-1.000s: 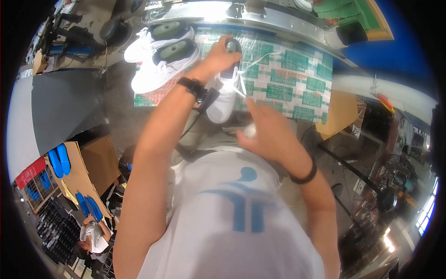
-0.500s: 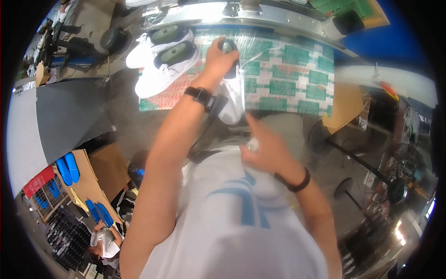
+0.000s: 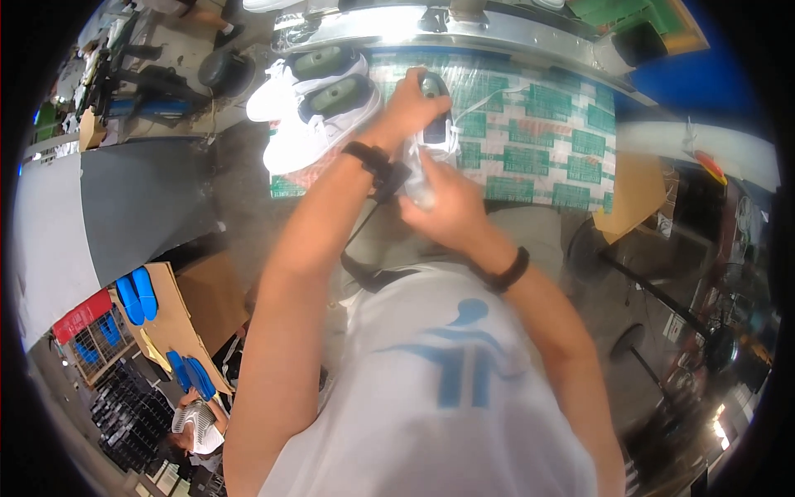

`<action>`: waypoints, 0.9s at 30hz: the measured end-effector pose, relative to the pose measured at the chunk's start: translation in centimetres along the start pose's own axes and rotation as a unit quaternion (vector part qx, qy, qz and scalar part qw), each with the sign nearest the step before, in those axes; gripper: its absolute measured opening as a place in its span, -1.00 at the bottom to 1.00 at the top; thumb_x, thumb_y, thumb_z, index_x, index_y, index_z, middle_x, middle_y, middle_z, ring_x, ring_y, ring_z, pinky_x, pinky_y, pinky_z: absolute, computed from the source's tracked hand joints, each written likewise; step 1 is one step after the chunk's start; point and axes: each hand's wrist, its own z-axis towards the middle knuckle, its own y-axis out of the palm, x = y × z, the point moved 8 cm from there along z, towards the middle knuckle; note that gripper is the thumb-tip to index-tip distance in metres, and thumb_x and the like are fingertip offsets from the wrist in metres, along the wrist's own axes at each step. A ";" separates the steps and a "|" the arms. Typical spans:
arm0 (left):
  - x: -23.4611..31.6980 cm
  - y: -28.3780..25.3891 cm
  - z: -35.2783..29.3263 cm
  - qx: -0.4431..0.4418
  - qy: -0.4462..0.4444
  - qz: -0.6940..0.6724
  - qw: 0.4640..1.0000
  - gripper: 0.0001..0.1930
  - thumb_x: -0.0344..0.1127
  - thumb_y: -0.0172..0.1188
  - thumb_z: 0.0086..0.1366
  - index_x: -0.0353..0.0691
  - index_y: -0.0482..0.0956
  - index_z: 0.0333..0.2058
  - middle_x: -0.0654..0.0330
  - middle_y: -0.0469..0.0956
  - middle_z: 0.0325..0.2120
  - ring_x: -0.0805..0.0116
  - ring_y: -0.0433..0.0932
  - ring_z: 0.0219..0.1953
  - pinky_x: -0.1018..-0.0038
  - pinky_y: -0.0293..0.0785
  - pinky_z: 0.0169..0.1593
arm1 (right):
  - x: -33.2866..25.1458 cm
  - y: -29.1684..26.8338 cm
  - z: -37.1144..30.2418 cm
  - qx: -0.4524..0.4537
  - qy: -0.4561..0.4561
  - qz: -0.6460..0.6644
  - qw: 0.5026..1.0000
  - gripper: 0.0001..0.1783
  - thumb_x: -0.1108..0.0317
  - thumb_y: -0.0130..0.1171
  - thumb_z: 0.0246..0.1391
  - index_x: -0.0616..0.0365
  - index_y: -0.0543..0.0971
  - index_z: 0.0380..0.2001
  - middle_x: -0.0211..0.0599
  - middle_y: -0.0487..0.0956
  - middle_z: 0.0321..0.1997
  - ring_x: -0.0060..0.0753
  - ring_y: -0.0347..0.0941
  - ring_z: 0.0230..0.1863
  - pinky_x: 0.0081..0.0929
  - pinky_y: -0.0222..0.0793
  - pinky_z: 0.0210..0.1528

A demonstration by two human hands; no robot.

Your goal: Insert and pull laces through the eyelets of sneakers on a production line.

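Observation:
A white sneaker with a dark green last in its collar lies on the printed green-and-white covering, its toe toward me. My left hand is closed round the heel end of that sneaker and the last. At the toe end, my right hand is bent, with fingers over the upper. Something small and white shows between its thumb and fingers; I cannot make out what it is. To the left stand two more white sneakers, a nearer one and a farther one, each with a green last inside.
Beyond the covered surface runs a shiny metal rail. A grey panel stands at the left. Blue shoe-shaped pieces lie on cardboard at the lower left, near another person. Brown cardboard and a pole-like stand are at the right.
My right hand has moved up and left from in front of my shirt to the sneaker's toe. My left hand stays at the heel. The whole view has shifted slightly.

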 end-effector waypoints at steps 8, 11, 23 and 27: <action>0.1 0.3 0.5 0.037 0.037 0.057 0.997 -0.31 -0.24 0.51 0.30 -0.43 0.40 0.27 0.02 0.69 -0.08 0.33 0.71 -0.15 0.38 0.68 -0.09 | -0.2 -1.8 -0.6 -0.035 -0.003 -0.005 0.999 -0.03 0.01 0.54 0.02 0.50 0.53 0.35 0.10 0.70 -0.12 0.11 0.71 -0.15 -0.07 0.65 -0.11; 0.1 0.0 -0.6 0.019 0.029 -0.041 0.999 -0.29 -0.24 0.51 0.30 -0.44 0.38 0.28 0.01 0.69 -0.04 0.34 0.70 -0.09 0.40 0.67 -0.02 | 0.1 -0.5 -0.2 -0.044 -0.049 -0.075 0.995 -0.04 0.02 0.54 0.00 0.49 0.54 0.35 0.05 0.67 -0.19 0.08 0.69 -0.19 -0.08 0.63 -0.17; 0.5 -0.2 -1.2 -0.016 -0.023 -0.055 0.998 -0.23 -0.18 0.49 0.33 -0.44 0.33 0.35 -0.02 0.67 0.00 0.32 0.68 -0.02 0.38 0.65 0.04 | 0.1 0.4 -0.4 -0.034 -0.014 0.074 0.997 -0.11 0.05 0.50 0.09 0.39 0.53 0.38 0.12 0.73 -0.06 0.19 0.71 -0.07 -0.03 0.63 -0.04; 1.0 -0.6 -0.8 -0.018 -0.003 -0.019 1.000 -0.23 -0.18 0.48 0.33 -0.41 0.32 0.37 -0.02 0.67 0.01 0.32 0.68 -0.02 0.39 0.65 0.04 | -0.3 -2.9 -6.6 -0.122 0.037 0.066 0.990 -0.05 0.08 0.53 0.04 0.38 0.49 0.43 0.00 0.68 -0.12 0.13 0.68 -0.15 -0.03 0.61 -0.08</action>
